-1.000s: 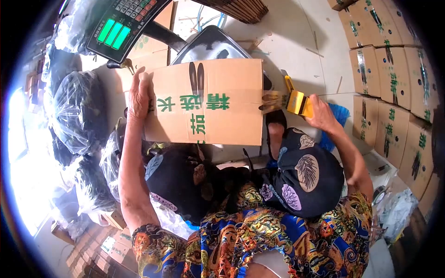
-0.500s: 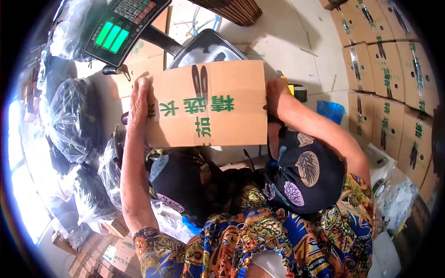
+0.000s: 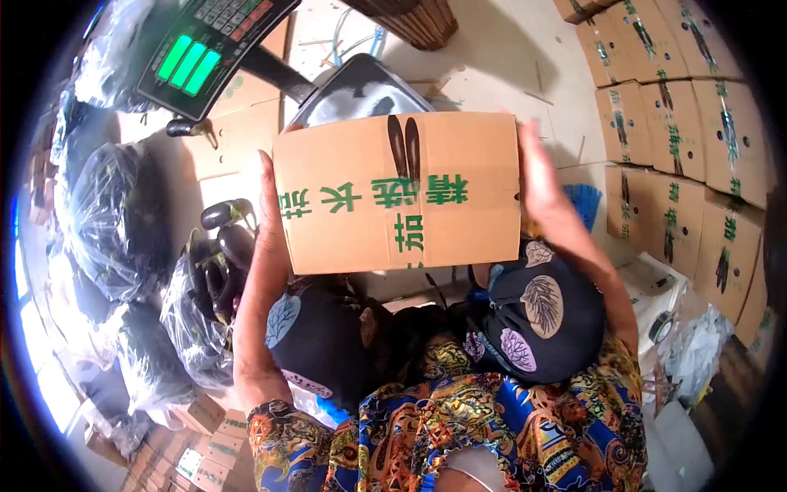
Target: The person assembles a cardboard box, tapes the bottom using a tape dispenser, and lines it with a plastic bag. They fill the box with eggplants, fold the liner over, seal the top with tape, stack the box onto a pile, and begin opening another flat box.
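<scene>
A cardboard box (image 3: 344,234) with green lettering and a printed pair of dark eggplants is held up over my knees. My left hand (image 3: 273,193) presses along its left side, thumb upright by the corner and the other fingers mostly hidden behind. At the opposite side my right hand (image 3: 537,168) lies against the cardboard, its fingers blurred by motion. Beyond the box, a scale's black-rimmed platform (image 3: 361,90) is partly covered. The scale's display (image 3: 188,66) glows green at upper left. Several loose eggplants (image 3: 236,244) lie left of my left forearm.
Clear plastic bags of eggplants (image 3: 123,213) line the left side. Stacked printed cartons (image 3: 656,164) rise on the right. A blue plastic piece (image 3: 582,205) is beyond my right forearm. A bundle of brown sticks (image 3: 418,20) is at the top.
The box has shifted right between my hands. My right hand has gone from bent at the box's edge to stretched along its side. The eggplants at left have come into view.
</scene>
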{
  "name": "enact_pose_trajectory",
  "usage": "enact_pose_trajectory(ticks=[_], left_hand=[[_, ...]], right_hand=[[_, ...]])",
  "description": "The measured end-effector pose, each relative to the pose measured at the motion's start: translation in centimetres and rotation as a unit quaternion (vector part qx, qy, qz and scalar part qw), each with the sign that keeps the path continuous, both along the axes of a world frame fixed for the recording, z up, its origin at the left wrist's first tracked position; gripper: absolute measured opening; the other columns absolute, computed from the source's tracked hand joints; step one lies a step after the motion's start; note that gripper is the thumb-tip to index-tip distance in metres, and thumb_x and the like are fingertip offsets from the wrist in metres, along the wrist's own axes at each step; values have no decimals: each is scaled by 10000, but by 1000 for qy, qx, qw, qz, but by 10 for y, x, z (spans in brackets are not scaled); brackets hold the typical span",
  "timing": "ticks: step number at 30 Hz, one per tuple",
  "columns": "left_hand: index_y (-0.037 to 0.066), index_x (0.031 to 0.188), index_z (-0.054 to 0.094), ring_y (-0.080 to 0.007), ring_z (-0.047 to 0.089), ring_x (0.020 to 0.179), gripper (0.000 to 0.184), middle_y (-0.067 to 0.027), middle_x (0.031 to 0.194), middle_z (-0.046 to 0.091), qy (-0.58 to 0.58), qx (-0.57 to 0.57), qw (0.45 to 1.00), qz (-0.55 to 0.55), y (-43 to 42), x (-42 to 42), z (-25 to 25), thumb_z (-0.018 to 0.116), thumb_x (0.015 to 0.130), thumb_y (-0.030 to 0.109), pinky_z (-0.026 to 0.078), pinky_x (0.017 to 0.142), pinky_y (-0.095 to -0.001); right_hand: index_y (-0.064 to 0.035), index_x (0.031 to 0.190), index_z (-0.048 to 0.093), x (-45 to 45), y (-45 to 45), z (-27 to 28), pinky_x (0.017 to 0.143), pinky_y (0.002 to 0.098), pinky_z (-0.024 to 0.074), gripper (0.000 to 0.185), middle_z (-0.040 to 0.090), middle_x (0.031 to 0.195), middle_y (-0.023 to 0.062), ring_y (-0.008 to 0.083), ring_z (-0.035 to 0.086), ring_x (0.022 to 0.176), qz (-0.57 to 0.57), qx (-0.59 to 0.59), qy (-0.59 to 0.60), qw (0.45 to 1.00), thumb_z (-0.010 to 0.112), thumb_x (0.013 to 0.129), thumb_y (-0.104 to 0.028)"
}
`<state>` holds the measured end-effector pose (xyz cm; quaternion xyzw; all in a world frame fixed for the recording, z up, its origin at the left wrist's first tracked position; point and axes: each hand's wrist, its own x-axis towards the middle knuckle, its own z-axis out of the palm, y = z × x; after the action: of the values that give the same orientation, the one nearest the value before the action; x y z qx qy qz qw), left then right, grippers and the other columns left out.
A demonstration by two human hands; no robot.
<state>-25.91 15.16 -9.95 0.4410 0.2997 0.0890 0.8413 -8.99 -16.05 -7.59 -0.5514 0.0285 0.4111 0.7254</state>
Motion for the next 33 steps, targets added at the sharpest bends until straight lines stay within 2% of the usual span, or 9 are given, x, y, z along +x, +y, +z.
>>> enact_pose_trajectory(ticks=[2,3,4,5,6,12,19,24,33], left_hand=[[74,1421,411,-207,498,1223,663,-100,1349,516,-2,-11,1000,-5,-10,10,-5,335,997,577,393,1035,-342],[76,1416,415,-207,501,1215,658,-98,1343,519,-4,-17,1000,-8,-12,19,-8,338,995,577,396,1024,-343],[79,1410,418,-206,504,1208,653,-97,1337,522,-3,-21,1000,-14,-16,26,-9,340,994,576,399,1013,-343],[81,1404,422,-206,508,1200,648,-95,1331,525,-4,-28,999,-23,-19,38,-12,343,992,576,402,1002,-343],[83,1398,426,-206,511,1193,643,-94,1325,528,-6,-35,999,-30,-20,48,-13,346,991,575,405,991,-343],[98,1363,448,-205,532,1148,615,-85,1288,546,-9,-61,996,-64,-24,79,-11,363,981,572,422,925,-343],[114,1321,474,-205,555,1096,582,-74,1245,567,-1,-55,995,-82,-24,91,2,383,970,569,442,848,-343],[126,1292,493,-204,572,1059,559,-66,1214,581,-12,-43,993,-105,-35,105,29,397,962,566,456,793,-344],[147,1239,526,-203,603,992,517,-53,1159,608,-86,-26,977,-195,-109,167,133,423,947,562,481,694,-344]], right_hand=[[-23,1517,221,5,10,-22,1150,370,255,758,290,1553,100,213,321,1391,-42,48,23,998,307,1008,-578],[-22,1516,220,0,17,-7,1165,373,228,773,271,1563,102,213,298,1406,-53,24,13,998,282,1002,-597],[-33,1521,211,0,13,-16,1182,375,192,781,243,1576,101,217,263,1427,-44,24,-32,998,269,996,-608],[-41,1528,192,0,10,-38,1196,379,145,794,214,1588,97,213,218,1445,-48,63,-3,997,247,990,-622],[-55,1505,271,-1,12,-47,1174,403,230,738,275,1565,100,225,293,1420,-55,40,-42,997,231,1006,-598],[-52,1496,285,-25,14,-74,1162,408,251,739,285,1558,106,232,309,1410,-52,-6,-11,999,244,1003,-601],[-48,1486,301,-24,19,-67,1147,413,275,741,298,1550,113,239,329,1399,-62,-10,9,998,258,999,-604],[-45,1479,313,-14,-25,-23,1136,418,292,742,307,1544,118,245,342,1392,-91,-19,-6,996,269,997,-607],[-40,1466,334,28,-131,132,1117,425,324,744,323,1534,128,255,367,1377,-198,-32,-112,973,288,992,-611]])
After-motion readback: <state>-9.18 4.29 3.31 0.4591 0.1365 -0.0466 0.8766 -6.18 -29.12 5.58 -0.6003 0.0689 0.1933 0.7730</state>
